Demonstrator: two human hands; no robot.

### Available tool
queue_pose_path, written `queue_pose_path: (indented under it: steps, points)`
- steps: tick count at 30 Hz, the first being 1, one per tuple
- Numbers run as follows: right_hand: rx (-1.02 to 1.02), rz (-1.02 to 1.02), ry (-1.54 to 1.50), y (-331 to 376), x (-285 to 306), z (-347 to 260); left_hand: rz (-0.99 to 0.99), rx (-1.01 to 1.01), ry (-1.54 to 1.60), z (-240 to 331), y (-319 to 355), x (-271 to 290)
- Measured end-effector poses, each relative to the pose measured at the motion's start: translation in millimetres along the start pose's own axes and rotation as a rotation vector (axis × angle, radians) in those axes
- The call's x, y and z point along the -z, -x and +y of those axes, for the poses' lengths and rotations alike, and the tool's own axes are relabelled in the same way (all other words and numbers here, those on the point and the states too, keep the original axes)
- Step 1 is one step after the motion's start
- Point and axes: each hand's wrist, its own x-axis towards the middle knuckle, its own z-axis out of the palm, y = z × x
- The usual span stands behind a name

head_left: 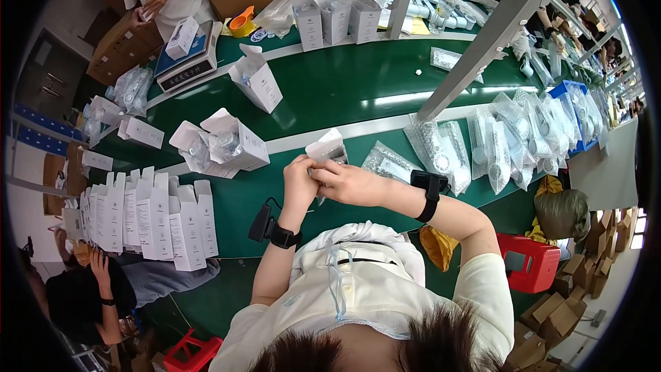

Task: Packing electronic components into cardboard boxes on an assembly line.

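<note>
Both my hands meet at the near edge of the green table, closed round a white carton [325,143]. Its top flap stands up, and something dark grey shows at its opening. My left hand [299,182] grips its left side. The fingers of my right hand [339,180] are bent over its near side, covering most of it. To the left stand open white cartons [249,153] with clear-wrapped parts inside. Just right of my hands lies a bubble-wrap pouch [387,162], with more bubble-wrapped parts [441,151] beyond it.
Folded white cartons [141,217] stand in a row at left. A scale [187,62] and a single open carton [258,81] are farther off. A metal post [475,48] rises on the right, near a blue bin [582,107]. Other people work around the table.
</note>
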Motion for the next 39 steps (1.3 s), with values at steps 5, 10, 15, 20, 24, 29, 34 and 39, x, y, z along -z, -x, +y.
queue_pose_path:
  steps: [5, 10, 15, 20, 24, 29, 34, 39]
  points:
    - [-0.153, 0.034, -0.031, 15, -1, -6, 0.007, 0.008, 0.054, -4, -2, -2]
    - [-0.156, 0.178, 0.124, 24, -1, -12, 0.032, -0.012, 0.079, -2, 1, -3]
    - [-0.310, 0.089, 0.150, 29, 6, -15, 0.006, 0.074, 0.095, -1, 4, -4]
    - [-0.398, -0.061, 0.143, 34, 0, -2, 0.055, 0.032, 0.101, -1, 4, -11]
    - [-0.243, 0.162, 0.119, 30, 1, 2, 0.085, 0.021, 0.106, -3, 3, -10]
    - [-0.054, 0.108, 0.089, 33, -4, 8, 0.122, -0.030, 0.136, -5, 4, -12]
    - [-0.264, 0.043, 0.008, 29, 3, -1, 0.170, -0.038, 0.160, -8, 6, -16]
    - [-0.348, -0.594, 0.155, 17, 13, -11, 0.123, -0.019, 0.151, -6, 4, -17]
